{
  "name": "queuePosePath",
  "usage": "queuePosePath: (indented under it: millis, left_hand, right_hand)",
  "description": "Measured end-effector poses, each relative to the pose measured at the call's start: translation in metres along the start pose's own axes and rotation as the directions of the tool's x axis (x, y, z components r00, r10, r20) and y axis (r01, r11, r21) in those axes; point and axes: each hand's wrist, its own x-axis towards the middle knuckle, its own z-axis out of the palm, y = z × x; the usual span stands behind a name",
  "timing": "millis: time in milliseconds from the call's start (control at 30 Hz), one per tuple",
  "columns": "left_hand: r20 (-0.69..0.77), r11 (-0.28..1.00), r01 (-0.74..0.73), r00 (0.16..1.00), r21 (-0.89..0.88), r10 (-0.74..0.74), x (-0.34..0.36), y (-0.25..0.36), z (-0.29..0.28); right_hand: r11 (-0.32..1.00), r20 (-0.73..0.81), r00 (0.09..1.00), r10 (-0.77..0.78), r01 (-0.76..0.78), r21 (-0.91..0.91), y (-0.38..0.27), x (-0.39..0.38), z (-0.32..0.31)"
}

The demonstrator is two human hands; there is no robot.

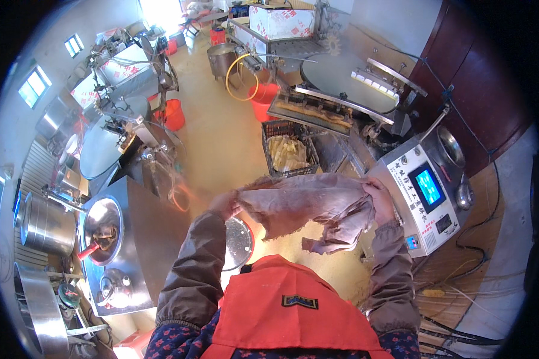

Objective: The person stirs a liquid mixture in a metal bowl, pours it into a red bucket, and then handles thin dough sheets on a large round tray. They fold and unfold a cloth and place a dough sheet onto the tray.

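A ragged pinkish-brown cloth [305,203] stretches between my hands at waist height, its loose part hanging in folds toward the right. My left hand [224,204] grips its left end, with the fingertips partly hidden. My right hand [379,200] holds the bunched right end, beside a steel machine with a lit screen [420,197]. Below the cloth on the left is a round speckled top with a red rim [233,245]. Beyond the cloth, a black crate [272,128] holds pale crumpled pieces.
Round-plate machines stand left [102,155] and right [335,69] of a floor aisle [215,155]. Red buckets [173,115] and a metal pot [221,60] line it. A steel cabinet with a bowl [138,251] is at my left. Cables [473,263] run along the right.
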Motion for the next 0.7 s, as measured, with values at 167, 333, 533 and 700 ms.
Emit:
queuePosePath:
  millis: [167, 333, 533, 700]
  left_hand:
    - [0.089, 0.906, -0.399, 0.917, 0.143, 0.390, -0.028, 0.050, 0.048]
    - [0.014, 0.439, -0.404, 0.748, 0.802, 0.664, -0.061, 0.098, 0.098]
    - [0.105, 0.890, -0.422, 0.906, 0.175, 0.409, -0.072, 0.145, 0.143]
    - [0.212, 0.789, -0.503, 0.864, 0.353, 0.457, -0.051, 0.150, 0.137]
  right_hand:
    - [0.996, 0.113, 0.992, 0.050, -0.057, 0.062, 0.004, -0.003, -0.011]
    - [0.992, 0.166, 0.980, 0.111, -0.118, 0.034, -0.005, -0.008, -0.009]
    - [0.978, 0.275, 0.939, 0.207, -0.203, -0.043, -0.010, -0.009, 0.000]
    - [0.994, 0.234, 0.966, 0.109, -0.109, -0.014, -0.019, -0.004, 0.006]
